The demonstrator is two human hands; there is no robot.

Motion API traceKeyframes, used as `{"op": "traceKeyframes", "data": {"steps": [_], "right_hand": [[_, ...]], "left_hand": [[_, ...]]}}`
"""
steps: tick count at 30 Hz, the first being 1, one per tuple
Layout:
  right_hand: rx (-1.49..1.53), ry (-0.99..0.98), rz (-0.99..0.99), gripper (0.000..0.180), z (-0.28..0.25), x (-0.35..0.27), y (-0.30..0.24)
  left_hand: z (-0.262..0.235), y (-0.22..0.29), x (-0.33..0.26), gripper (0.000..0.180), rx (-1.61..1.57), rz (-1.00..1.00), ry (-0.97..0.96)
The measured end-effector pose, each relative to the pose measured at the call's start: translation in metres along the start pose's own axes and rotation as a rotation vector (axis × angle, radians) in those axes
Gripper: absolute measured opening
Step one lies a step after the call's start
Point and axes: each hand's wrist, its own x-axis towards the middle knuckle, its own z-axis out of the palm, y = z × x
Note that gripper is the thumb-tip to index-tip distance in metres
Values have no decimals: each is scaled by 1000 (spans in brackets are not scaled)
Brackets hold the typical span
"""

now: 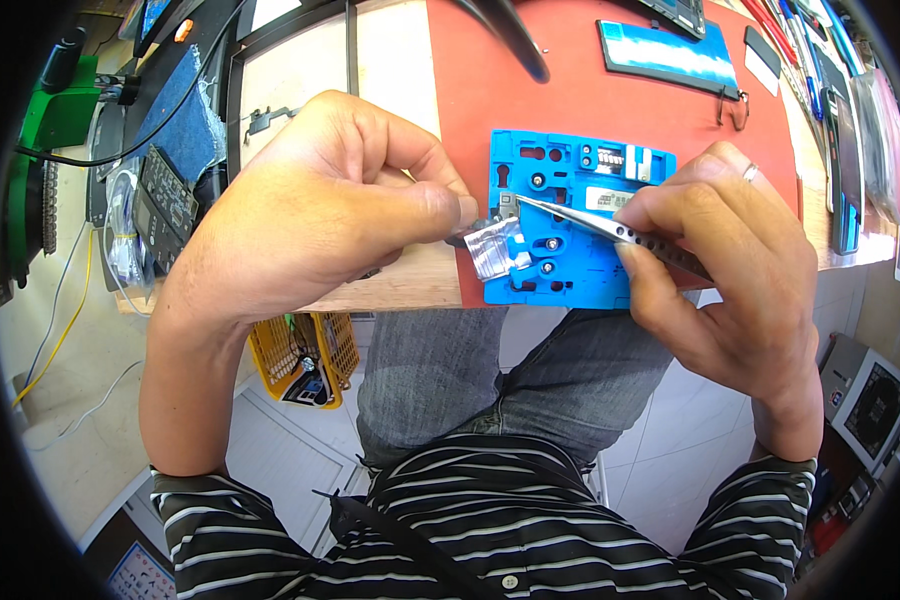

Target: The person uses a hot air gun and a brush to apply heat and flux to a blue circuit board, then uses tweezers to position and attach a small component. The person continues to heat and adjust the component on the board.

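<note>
On a blue plastic repair holder (595, 275) near the table's front edge lies a small silver foil-covered part (492, 250), with a dark edge by my left fingertips. My left hand (335, 205) is closed in a pinch at the holder's left edge, its thumb and forefinger at this part. My right hand (725, 250) grips metal tweezers (580, 217) with holes along the handle. Their tips touch or hover just over a small grey square piece (508, 204) on the holder; which of the two I cannot tell.
A red mat (470, 80) covers much of the wooden table. At the back lie a blue-faced phone panel (665, 58) and a dark curved arm (510, 40). Pens and tools (805, 50) line the right. A green device (65, 110) stands left; a yellow basket (345, 350) sits below the edge.
</note>
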Motion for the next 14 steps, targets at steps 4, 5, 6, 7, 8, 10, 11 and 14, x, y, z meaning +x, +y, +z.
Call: {"op": "traceKeyframes", "data": {"steps": [4,5,6,7,8,10,11,14], "right_hand": [[2,-15,10,21,0,0,0],[2,-19,14,21,-1,0,0],[2,-23,18,21,-1,0,0],[1,-22,14,21,-1,0,0],[0,-20,12,21,-1,0,0],[-1,-14,7,21,0,0,0],[-1,-13,3,21,0,0,1],[-2,-11,-3,21,-1,0,0]], "left_hand": [[0,1,-1,12,31,-25,10],[0,1,-1,11,29,-29,10],[0,1,-1,11,22,-20,14],[1,1,0,11,16,-12,18],[1,1,0,11,12,-7,21],[1,3,1,11,8,-3,26],[1,3,0,11,10,-1,28],[1,0,0,12,20,9,27]]}}
